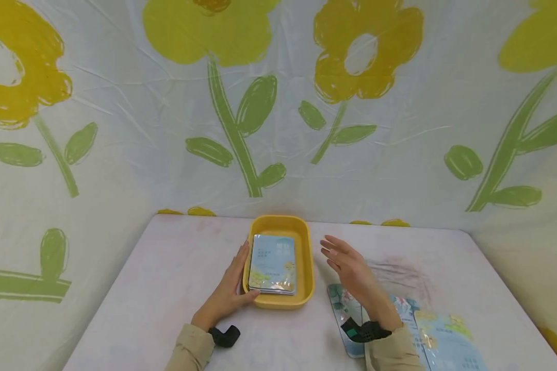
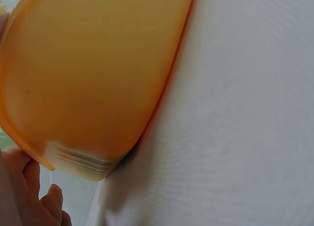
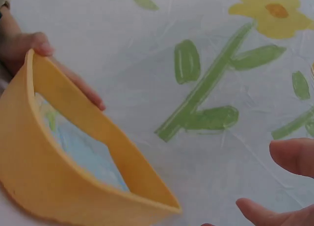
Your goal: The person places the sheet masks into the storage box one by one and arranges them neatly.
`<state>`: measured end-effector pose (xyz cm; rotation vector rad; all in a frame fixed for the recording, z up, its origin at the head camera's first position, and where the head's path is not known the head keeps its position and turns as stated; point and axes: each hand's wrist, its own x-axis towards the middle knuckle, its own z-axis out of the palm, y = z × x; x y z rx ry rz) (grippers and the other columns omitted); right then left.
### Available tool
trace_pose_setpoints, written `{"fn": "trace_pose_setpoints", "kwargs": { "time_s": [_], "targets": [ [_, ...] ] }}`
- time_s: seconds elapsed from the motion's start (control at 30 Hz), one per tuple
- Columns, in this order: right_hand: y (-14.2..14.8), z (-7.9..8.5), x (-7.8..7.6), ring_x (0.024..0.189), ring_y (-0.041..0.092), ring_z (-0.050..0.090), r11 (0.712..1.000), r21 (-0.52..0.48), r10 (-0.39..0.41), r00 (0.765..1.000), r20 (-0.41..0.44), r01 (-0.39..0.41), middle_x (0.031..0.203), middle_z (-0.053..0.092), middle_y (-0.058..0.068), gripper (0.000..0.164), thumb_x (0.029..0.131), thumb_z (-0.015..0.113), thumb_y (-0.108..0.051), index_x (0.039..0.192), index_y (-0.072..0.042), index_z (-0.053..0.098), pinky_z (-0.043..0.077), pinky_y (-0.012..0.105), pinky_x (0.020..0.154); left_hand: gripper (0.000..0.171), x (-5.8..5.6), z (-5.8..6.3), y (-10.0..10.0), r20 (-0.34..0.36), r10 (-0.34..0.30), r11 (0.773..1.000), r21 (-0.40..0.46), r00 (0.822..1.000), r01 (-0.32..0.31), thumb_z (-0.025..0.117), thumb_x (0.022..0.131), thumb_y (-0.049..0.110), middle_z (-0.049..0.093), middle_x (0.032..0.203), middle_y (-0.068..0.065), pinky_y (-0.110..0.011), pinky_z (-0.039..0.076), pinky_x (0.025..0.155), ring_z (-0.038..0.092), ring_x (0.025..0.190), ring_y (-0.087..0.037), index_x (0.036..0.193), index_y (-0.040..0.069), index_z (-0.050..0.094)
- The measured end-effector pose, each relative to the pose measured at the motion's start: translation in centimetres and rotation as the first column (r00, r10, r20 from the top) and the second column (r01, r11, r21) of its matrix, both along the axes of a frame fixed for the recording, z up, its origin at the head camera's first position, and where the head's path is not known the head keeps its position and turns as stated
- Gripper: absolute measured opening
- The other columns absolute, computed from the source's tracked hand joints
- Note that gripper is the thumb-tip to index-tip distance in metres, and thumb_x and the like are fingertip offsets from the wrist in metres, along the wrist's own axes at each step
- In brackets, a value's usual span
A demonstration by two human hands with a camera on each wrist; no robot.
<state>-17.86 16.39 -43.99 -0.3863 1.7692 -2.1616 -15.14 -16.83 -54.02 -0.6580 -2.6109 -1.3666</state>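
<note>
A yellow plastic bin (image 1: 305, 257) stands on the table with a stack of flat, glossy light-blue packets (image 1: 273, 262) inside, towards its left side. My left hand (image 1: 227, 291) holds the bin at its near left corner, the fingers along the outside of the left wall and the thumb at the near rim. In the left wrist view the bin's wall (image 2: 98, 74) fills much of the picture. To the right of the bin, my right hand (image 1: 349, 265) is in the air, fingers spread and apart from it. The right wrist view shows nothing between those fingers (image 3: 262, 213).
Beneath and beside the right forearm lie more flat packets: a dark teal floral one (image 1: 345, 309) and light-blue ones (image 1: 450, 342), partly hidden by the sleeve. A flower-printed cloth (image 1: 158, 129) hangs behind the white table (image 1: 167, 268).
</note>
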Motion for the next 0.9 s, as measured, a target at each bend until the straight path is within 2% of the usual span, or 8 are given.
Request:
{"fn": "trace_pose_setpoints", "kwargs": {
  "time_s": [0.2, 0.33, 0.4, 0.47, 0.53, 0.7, 0.77, 0.9],
  "targets": [
    [5.8, -0.1, 0.3, 0.126, 0.001, 0.048, 0.997, 0.079, 0.016, 0.994, -0.109, -0.007, 0.138, 0.05, -0.012, 0.037, 0.108, 0.037, -0.013, 0.144, -0.019, 0.045, 0.03, 0.026, 0.114, 0.108, 0.1, 0.0, -0.1, -0.006, -0.007, 1.0, 0.009, 1.0, 0.008, 0.072, 0.084, 0.048, -0.001, 0.167, 0.002, -0.04, 0.003, 0.123, 0.0, 0.152, -0.02, 0.161, 0.02, 0.002],
    [9.7, 0.0, 1.0, 0.122, -0.001, 0.048, 0.98, 0.182, -0.048, 0.988, -0.145, 0.075, 0.136, 0.051, -0.013, 0.037, 0.108, 0.038, -0.015, 0.145, -0.016, 0.043, 0.037, 0.011, 0.096, 0.108, 0.1, 0.2, 0.1, -0.003, -0.009, 1.0, 0.005, 1.0, 0.009, 0.072, 0.084, 0.048, 0.0, 0.167, 0.002, -0.046, 0.006, 0.122, 0.0, 0.152, -0.021, 0.161, 0.021, 0.002],
    [11.3, 0.3, 1.5, 0.118, -0.006, 0.048, 0.937, 0.309, -0.109, 0.978, -0.176, 0.16, 0.137, 0.051, -0.006, 0.039, 0.108, 0.041, -0.018, 0.146, -0.008, 0.041, 0.038, 0.009, 0.091, 0.108, 0.1, 0.3, 0.2, 0.005, -0.01, 1.0, 0.007, 1.0, 0.01, 0.072, 0.084, 0.048, -0.001, 0.167, 0.002, -0.048, 0.006, 0.122, 0.0, 0.152, -0.021, 0.161, 0.021, 0.002],
    [12.7, 0.6, 2.0, 0.11, -0.011, 0.048, 0.852, 0.461, -0.155, 0.961, -0.23, 0.248, 0.138, 0.05, 0.006, 0.044, 0.107, 0.046, -0.022, 0.145, -0.001, 0.039, 0.04, 0.007, 0.085, 0.108, 0.2, 0.4, 0.3, 0.012, -0.008, 1.0, 0.004, 1.0, 0.008, 0.072, 0.084, 0.049, -0.001, 0.167, 0.003, -0.048, 0.006, 0.122, 0.0, 0.152, -0.02, 0.161, 0.022, 0.001],
    [14.0, 1.0, 2.5, 0.108, -0.006, 0.05, 0.723, 0.607, -0.171, 0.937, -0.306, 0.33, 0.137, 0.05, 0.02, 0.051, 0.104, 0.052, -0.024, 0.143, 0.005, 0.038, 0.04, 0.006, 0.08, 0.108, 0.3, 0.4, 0.3, 0.013, -0.008, 1.0, 0.009, 1.0, 0.008, 0.072, 0.084, 0.049, -0.001, 0.167, 0.002, -0.049, 0.006, 0.122, 0.0, 0.153, -0.021, 0.161, 0.021, 0.001],
    [17.5, 1.7, 3.6, 0.108, 0.047, 0.056, 0.414, 0.825, -0.132, 0.923, -0.362, 0.384, 0.123, 0.051, 0.041, 0.065, 0.097, 0.063, -0.03, 0.137, 0.014, 0.038, 0.053, 0.046, 0.087, 0.107, 0.4, 0.3, 0.1, -0.005, -0.002, 1.0, 0.006, 1.0, 0.002, 0.072, 0.084, 0.049, 0.0, 0.167, 0.002, -0.059, 0.011, 0.118, 0.002, 0.152, -0.023, 0.161, 0.021, 0.002],
    [18.9, 1.7, 3.8, 0.106, 0.059, 0.052, 0.33, 0.884, -0.109, 0.944, -0.312, 0.331, 0.118, 0.049, 0.046, 0.075, 0.095, 0.065, -0.036, 0.135, 0.02, 0.033, 0.05, 0.063, 0.081, 0.107, 0.3, 0.2, 0.1, -0.005, 0.003, 1.0, 0.003, 1.0, -0.003, 0.071, 0.084, 0.05, 0.0, 0.167, 0.003, -0.062, 0.013, 0.117, 0.002, 0.152, -0.022, 0.161, 0.022, 0.003],
    [20.9, 0.8, 4.7, 0.103, 0.064, 0.049, 0.217, 0.961, -0.097, 0.983, -0.155, 0.173, 0.112, 0.048, 0.05, 0.097, 0.089, 0.068, -0.049, 0.131, 0.028, 0.026, 0.048, 0.067, 0.079, 0.107, 0.2, 0.2, 0.0, -0.008, 0.006, 1.0, 0.005, 1.0, -0.006, 0.071, 0.084, 0.051, 0.0, 0.167, 0.004, -0.062, 0.013, 0.117, 0.002, 0.152, -0.021, 0.161, 0.021, 0.003]
  ]
}}
